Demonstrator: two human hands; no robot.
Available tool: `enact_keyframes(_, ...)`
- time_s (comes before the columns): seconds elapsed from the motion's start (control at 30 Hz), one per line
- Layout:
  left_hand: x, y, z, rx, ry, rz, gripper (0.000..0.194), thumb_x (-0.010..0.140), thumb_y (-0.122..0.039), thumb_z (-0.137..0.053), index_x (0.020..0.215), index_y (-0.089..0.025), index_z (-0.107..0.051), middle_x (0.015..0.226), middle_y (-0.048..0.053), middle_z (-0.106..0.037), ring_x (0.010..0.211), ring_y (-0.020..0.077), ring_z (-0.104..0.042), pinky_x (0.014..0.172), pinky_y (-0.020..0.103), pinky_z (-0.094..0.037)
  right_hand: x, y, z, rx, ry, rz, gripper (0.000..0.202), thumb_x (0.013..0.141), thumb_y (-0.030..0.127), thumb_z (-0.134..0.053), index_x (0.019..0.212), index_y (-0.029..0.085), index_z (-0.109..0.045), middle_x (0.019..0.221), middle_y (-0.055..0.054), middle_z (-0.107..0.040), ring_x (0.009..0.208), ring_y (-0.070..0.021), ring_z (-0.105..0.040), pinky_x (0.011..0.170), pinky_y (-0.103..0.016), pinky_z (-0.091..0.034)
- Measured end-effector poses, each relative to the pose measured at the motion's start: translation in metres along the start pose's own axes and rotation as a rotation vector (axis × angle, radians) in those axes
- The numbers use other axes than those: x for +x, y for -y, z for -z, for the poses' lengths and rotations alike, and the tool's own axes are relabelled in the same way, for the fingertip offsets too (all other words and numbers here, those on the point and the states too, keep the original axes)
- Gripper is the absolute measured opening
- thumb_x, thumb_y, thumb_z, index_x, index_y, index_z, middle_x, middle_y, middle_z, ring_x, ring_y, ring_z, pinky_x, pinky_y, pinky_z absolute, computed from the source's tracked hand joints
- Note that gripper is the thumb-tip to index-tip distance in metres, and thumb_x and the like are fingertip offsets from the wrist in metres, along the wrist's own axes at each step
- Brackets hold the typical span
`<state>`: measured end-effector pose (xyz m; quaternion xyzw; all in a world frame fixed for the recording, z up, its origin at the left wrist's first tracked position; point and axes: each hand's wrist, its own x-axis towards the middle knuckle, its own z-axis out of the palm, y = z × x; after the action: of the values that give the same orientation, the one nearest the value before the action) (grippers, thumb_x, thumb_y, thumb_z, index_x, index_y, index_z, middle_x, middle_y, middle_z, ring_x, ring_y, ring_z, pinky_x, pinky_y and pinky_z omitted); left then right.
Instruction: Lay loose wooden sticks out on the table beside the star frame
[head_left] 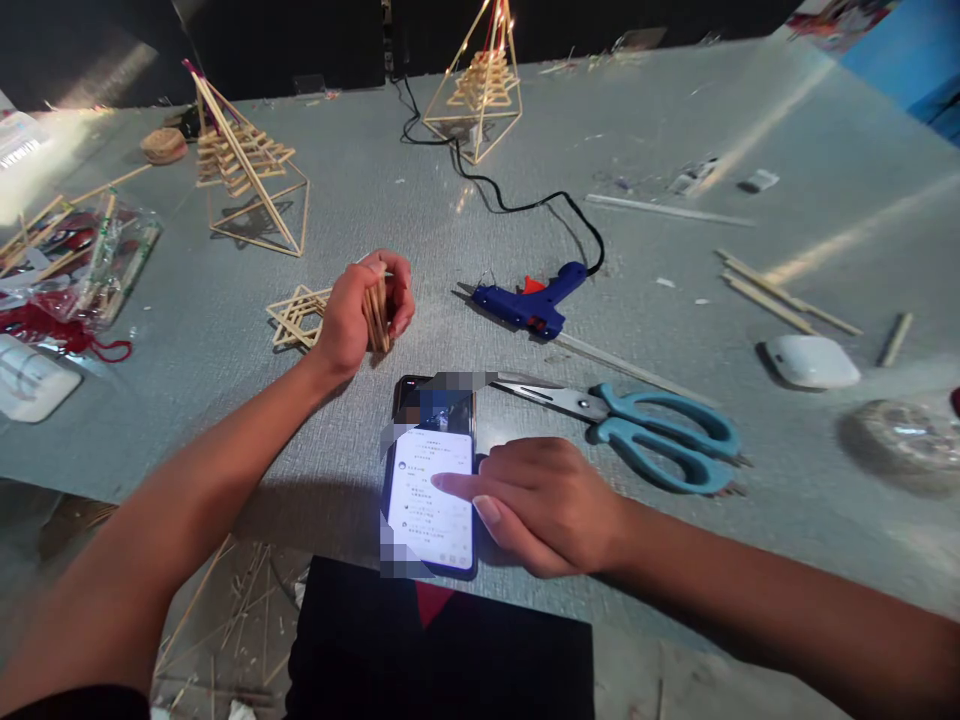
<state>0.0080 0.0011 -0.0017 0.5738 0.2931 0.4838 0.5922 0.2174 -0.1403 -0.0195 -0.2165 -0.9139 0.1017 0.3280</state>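
My left hand [352,315] is closed around a bundle of short wooden sticks [377,315], resting on the grey table. Just left of it lies a flat star shape [289,320] made of thin sticks, partly covered by the hand. My right hand [540,505] stretches its index finger onto the lit screen of a smartphone [431,510], its other fingers curled and holding nothing. The phone lies flat near the table's front edge. Beyond it sit scissors with blue handles [667,435] and a blue glue gun [529,305] with a red trigger.
Two stick pyramids [251,165] [484,90] stand toward the back. A black cord [510,208] runs from the glue gun to the dark panel. Plastic-wrapped sticks [105,250] lie left. At right are a white case [814,360], loose sticks [780,290] and a tape roll [907,430].
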Motion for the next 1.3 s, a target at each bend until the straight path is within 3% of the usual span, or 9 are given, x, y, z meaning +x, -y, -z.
enact_keyframes(0.23, -0.0035, -0.0008, -0.0048, 0.079, 0.050, 0.038, 0.038, 0.090, -0.056, -0.044, 0.080, -0.020, -0.051, 0.053, -0.002, -0.050, 0.046, 0.0107, -0.045, 0.048, 0.024, -0.036, -0.0010, 0.0004, -0.0030, 0.007, -0.003, 0.007, 0.042, 0.106, 0.022, -0.031, 0.108, 0.012, -0.072, 0.061, 0.000, -0.062, 0.050, -0.0131, -0.051, 0.052, -0.029, -0.040)
enact_keyframes(0.4, -0.0004, -0.0004, 0.0001, 0.017, -0.007, -0.010, 0.036, 0.093, -0.053, -0.038, 0.082, -0.021, -0.051, 0.051, -0.002, -0.049, 0.045, 0.0118, -0.045, 0.047, 0.025, -0.036, -0.0014, -0.0001, -0.0027, 0.007, 0.008, 0.011, 0.042, 0.106, 0.022, -0.031, 0.109, 0.011, -0.071, 0.062, 0.000, -0.063, 0.051, -0.0138, -0.052, 0.052, -0.030, -0.041)
enact_keyframes(0.63, -0.0008, -0.0005, 0.0010, 0.068, 0.067, -0.011, 0.031, 0.090, -0.048, -0.042, 0.082, -0.020, -0.052, 0.054, -0.001, -0.052, 0.047, 0.0116, -0.046, 0.048, 0.025, -0.036, -0.0013, -0.0003, -0.0024, 0.001, 0.012, 0.013, 0.040, 0.106, 0.022, -0.032, 0.107, 0.012, -0.072, 0.060, 0.001, -0.061, 0.050, -0.0131, -0.051, 0.052, -0.030, -0.039)
enact_keyframes(0.77, -0.0009, -0.0016, 0.0002, 0.096, 0.010, -0.007, 0.035, 0.090, -0.054, -0.038, 0.083, -0.022, -0.049, 0.053, -0.002, -0.050, 0.047, 0.0122, -0.045, 0.049, 0.026, -0.036, -0.0021, 0.0008, -0.0029, -0.038, 0.007, -0.136, 0.041, 0.107, 0.022, -0.033, 0.111, 0.012, -0.072, 0.068, -0.001, -0.068, 0.053, -0.0115, -0.057, 0.055, -0.028, -0.041)
enact_keyframes(0.93, -0.0074, -0.0038, -0.0081, 0.161, 0.110, 0.018, 0.038, 0.089, -0.056, -0.049, 0.080, -0.019, -0.053, 0.058, -0.001, -0.054, 0.050, 0.0103, -0.048, 0.052, 0.025, -0.037, -0.0040, 0.0022, -0.0030, -0.123, 0.081, -0.263, 0.044, 0.108, 0.026, -0.029, 0.120, 0.012, -0.069, 0.067, -0.001, -0.068, 0.053, -0.0113, -0.058, 0.056, -0.028, -0.038)
enact_keyframes(1.13, -0.0022, -0.0006, -0.0015, 0.070, -0.006, 0.033, 0.042, 0.094, -0.057, -0.037, 0.081, -0.021, -0.053, 0.053, -0.001, -0.051, 0.047, 0.0119, -0.047, 0.049, 0.026, -0.038, -0.0043, 0.0016, -0.0001, -0.100, 0.044, -0.191, 0.043, 0.108, 0.026, -0.028, 0.123, 0.011, -0.064, 0.064, 0.001, -0.063, 0.050, -0.0118, -0.053, 0.055, -0.029, -0.038)
enact_keyframes(1.3, -0.0022, 0.0006, -0.0008, 0.100, 0.059, 0.044, 0.040, 0.092, -0.057, -0.043, 0.080, -0.020, -0.054, 0.056, 0.000, -0.054, 0.050, 0.0119, -0.049, 0.051, 0.026, -0.040, -0.0033, 0.0002, -0.0017, -0.005, 0.077, -0.007, 0.039, 0.107, 0.025, -0.031, 0.119, 0.011, -0.065, 0.066, 0.001, -0.064, 0.053, -0.0129, -0.055, 0.056, -0.029, -0.041)
